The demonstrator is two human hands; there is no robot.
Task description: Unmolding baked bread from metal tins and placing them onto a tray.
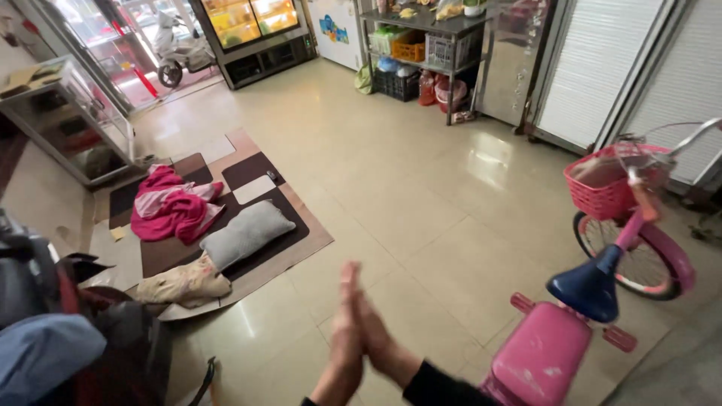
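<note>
My left hand (344,334) and my right hand (378,342) are pressed flat together, palm to palm, fingers straight and pointing up and away from me, low in the middle of the view. Neither hand holds anything. A black sleeve (440,387) covers my right forearm. The hands hover over the pale tiled floor (421,203). The nearest thing is a pink child's tricycle (594,301) just to their right, with a blue saddle (590,289) and a pink front basket (605,184).
A brown patchwork mat (282,252) lies to the left with a pink blanket (171,209), a grey pillow (247,231) and a beige cloth (184,284). A dark bag and blue cloth (53,346) sit at bottom left. A metal shelf rack (425,53), glass cabinets and a display fridge line the far walls.
</note>
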